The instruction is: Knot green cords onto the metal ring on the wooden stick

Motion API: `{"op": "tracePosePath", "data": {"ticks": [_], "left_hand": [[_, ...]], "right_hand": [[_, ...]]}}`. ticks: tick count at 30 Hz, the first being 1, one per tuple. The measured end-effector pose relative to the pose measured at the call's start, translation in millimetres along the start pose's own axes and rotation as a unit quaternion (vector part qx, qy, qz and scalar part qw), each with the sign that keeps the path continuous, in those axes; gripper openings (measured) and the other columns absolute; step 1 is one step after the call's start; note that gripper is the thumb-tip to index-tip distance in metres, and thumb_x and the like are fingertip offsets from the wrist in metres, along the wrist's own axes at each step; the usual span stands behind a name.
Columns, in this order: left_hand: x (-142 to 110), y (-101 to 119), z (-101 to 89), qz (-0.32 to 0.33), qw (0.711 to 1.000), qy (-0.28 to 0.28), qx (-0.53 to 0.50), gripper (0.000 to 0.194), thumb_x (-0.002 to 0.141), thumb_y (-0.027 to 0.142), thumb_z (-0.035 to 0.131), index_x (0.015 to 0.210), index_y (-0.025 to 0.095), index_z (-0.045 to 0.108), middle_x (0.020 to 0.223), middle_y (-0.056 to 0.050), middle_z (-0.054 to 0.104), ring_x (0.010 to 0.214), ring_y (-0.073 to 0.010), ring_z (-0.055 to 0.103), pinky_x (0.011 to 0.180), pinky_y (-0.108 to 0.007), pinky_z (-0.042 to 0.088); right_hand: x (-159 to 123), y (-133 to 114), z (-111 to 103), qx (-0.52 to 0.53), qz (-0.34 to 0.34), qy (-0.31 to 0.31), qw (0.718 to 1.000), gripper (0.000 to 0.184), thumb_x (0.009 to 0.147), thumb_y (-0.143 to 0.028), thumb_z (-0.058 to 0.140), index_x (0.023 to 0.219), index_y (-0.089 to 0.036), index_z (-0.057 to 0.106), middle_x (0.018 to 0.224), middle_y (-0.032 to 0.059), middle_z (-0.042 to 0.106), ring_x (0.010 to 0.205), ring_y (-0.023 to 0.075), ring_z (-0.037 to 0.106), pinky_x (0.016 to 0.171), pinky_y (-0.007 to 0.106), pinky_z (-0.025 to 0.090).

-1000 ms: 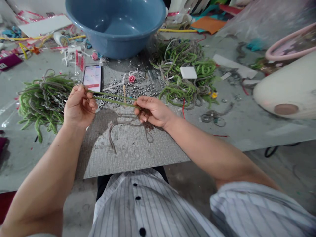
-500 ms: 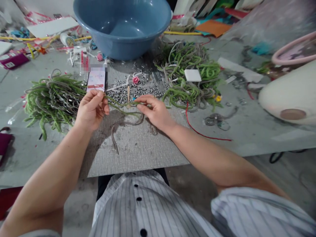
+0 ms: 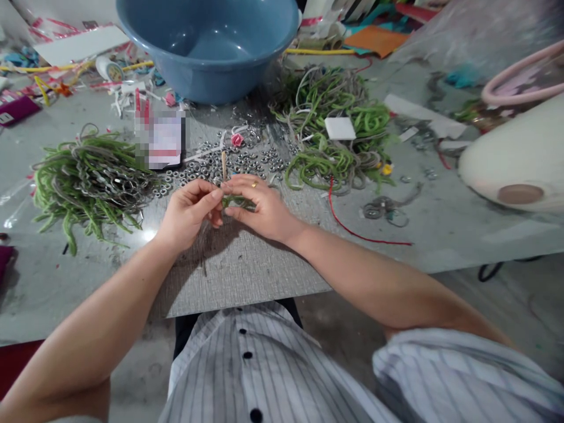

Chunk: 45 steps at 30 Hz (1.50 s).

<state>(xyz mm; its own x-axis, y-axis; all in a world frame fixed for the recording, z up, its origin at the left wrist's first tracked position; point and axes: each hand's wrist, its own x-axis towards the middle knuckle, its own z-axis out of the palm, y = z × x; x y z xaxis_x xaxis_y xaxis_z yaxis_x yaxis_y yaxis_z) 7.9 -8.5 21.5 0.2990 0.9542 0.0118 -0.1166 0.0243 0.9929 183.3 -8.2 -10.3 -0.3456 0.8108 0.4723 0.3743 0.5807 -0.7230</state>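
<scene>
My left hand (image 3: 187, 214) and my right hand (image 3: 261, 207) meet low over the table. Between them is a green cord (image 3: 238, 202), mostly hidden by the fingers. The left thumb and fingers are pinched at the cord's left part. My right hand curls over the cord, with a ring on one finger. A thin wooden stick (image 3: 224, 164) stands upright just behind the fingertips. Small metal rings or nuts (image 3: 187, 171) lie scattered beyond the hands. A grey cord end hangs below the left hand, partly in shadow.
Green and grey cord bundles lie at left (image 3: 88, 182) and right (image 3: 339, 106). At the back is a blue basin (image 3: 211, 70). A phone (image 3: 165, 144) lies left of centre, near a pink rose (image 3: 237, 140). A red cord (image 3: 348, 229) curves across the right side.
My left hand has moved right and closer to my right hand, so the green cord stretched between them is now bunched and mostly covered. The view has shifted slightly.
</scene>
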Motion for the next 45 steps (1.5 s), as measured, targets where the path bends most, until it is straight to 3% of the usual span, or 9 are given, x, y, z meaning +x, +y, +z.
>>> {"op": "tracePosePath", "data": {"ticks": [4, 7, 13, 18, 25, 31, 35, 40, 45], "left_hand": [[-0.2, -0.5, 1.3, -0.003, 1.0, -0.008, 0.013, 0.026, 0.069, 0.034, 0.078, 0.068, 0.019, 0.057, 0.055, 0.005, 0.059, 0.04, -0.008, 0.055, 0.039, -0.019, 0.046], [-0.3, -0.2, 1.5, -0.01, 1.0, 0.002, 0.024, 0.025, 0.069, 0.033, 0.077, 0.067, 0.019, 0.056, 0.055, 0.005, 0.058, 0.04, -0.0079, 0.054, 0.039, -0.02, 0.046], [-0.1, -1.9, 2.0, -0.02, 0.999, 0.021, 0.034, 0.024, 0.071, 0.032, 0.076, 0.067, 0.019, 0.055, 0.054, 0.005, 0.059, 0.04, -0.0083, 0.054, 0.04, -0.02, 0.047], [0.7, -4.6, 1.1, -0.022, 0.997, 0.04, 0.062, 0.02, 0.073, 0.026, 0.072, 0.066, 0.019, 0.055, 0.052, 0.005, 0.059, 0.039, -0.0092, 0.055, 0.039, -0.02, 0.047], [-1.0, -2.6, -1.0, 0.014, 0.99, 0.024, 0.139, 0.019, 0.078, 0.02, 0.067, 0.064, 0.019, 0.055, 0.046, 0.005, 0.054, 0.038, -0.0081, 0.051, 0.039, -0.018, 0.042], [-0.4, -2.7, -1.8, 0.01, 0.995, -0.026, 0.091, 0.022, 0.07, 0.025, 0.078, 0.081, 0.019, 0.06, 0.058, 0.006, 0.054, 0.04, -0.0062, 0.046, 0.037, -0.019, 0.036], [0.8, -5.0, -5.5, 0.007, 0.992, -0.039, 0.122, 0.029, 0.069, 0.03, 0.079, 0.091, 0.019, 0.064, 0.061, 0.005, 0.057, 0.043, -0.0059, 0.045, 0.04, -0.019, 0.035], [1.4, -3.8, -8.4, 0.046, 0.978, -0.056, 0.196, 0.022, 0.073, 0.037, 0.074, 0.072, 0.016, 0.068, 0.066, -0.001, 0.065, 0.058, -0.0101, 0.054, 0.053, -0.022, 0.041], [0.8, -2.9, -10.5, 0.103, 0.961, -0.038, 0.254, 0.012, 0.077, 0.031, 0.071, 0.071, 0.02, 0.072, 0.07, -0.002, 0.068, 0.069, -0.0153, 0.058, 0.068, -0.029, 0.045]], "right_hand": [[0.8, -2.3, 2.3, 0.065, 0.049, -0.014, 0.997, 0.016, 0.084, -0.037, 0.064, 0.09, -0.024, 0.067, 0.102, 0.0055, 0.07, 0.108, 0.0219, 0.06, 0.102, 0.044, 0.04], [0.9, -5.5, 1.7, 0.115, 0.101, -0.023, 0.988, 0.009, 0.086, -0.03, 0.059, 0.083, -0.022, 0.062, 0.089, 0.0028, 0.068, 0.091, 0.0176, 0.061, 0.088, 0.037, 0.046], [0.1, -7.6, 4.7, 0.236, 0.15, -0.014, 0.96, 0.019, 0.084, -0.039, 0.062, 0.084, -0.021, 0.054, 0.078, -0.0007, 0.063, 0.073, 0.0125, 0.06, 0.073, 0.028, 0.048], [0.8, -7.2, 5.9, 0.236, 0.171, 0.009, 0.957, 0.02, 0.084, -0.04, 0.062, 0.083, -0.021, 0.055, 0.069, -0.0024, 0.063, 0.066, 0.0108, 0.06, 0.069, 0.027, 0.048], [0.5, -12.3, 1.4, 0.21, 0.155, 0.011, 0.965, 0.015, 0.085, -0.035, 0.059, 0.083, -0.021, 0.055, 0.069, -0.0023, 0.063, 0.067, 0.011, 0.06, 0.07, 0.027, 0.048], [-0.6, -14.0, -1.1, 0.202, 0.122, 0.003, 0.972, 0.01, 0.087, -0.03, 0.055, 0.082, -0.021, 0.053, 0.07, -0.0021, 0.061, 0.067, 0.0107, 0.058, 0.068, 0.026, 0.046], [-2.0, -11.8, -1.3, 0.194, 0.083, -0.014, 0.977, 0.009, 0.088, -0.028, 0.053, 0.084, -0.02, 0.053, 0.071, -0.0016, 0.061, 0.067, 0.0106, 0.057, 0.065, 0.026, 0.046], [-2.9, -10.1, -2.5, 0.175, 0.061, -0.027, 0.982, 0.01, 0.089, -0.028, 0.051, 0.086, -0.019, 0.052, 0.071, -0.0014, 0.06, 0.067, 0.0108, 0.058, 0.066, 0.026, 0.046], [-2.7, -8.0, -1.6, 0.165, 0.046, -0.023, 0.985, 0.01, 0.09, -0.028, 0.051, 0.086, -0.019, 0.051, 0.071, -0.0023, 0.059, 0.066, 0.0095, 0.056, 0.064, 0.025, 0.044]]}}
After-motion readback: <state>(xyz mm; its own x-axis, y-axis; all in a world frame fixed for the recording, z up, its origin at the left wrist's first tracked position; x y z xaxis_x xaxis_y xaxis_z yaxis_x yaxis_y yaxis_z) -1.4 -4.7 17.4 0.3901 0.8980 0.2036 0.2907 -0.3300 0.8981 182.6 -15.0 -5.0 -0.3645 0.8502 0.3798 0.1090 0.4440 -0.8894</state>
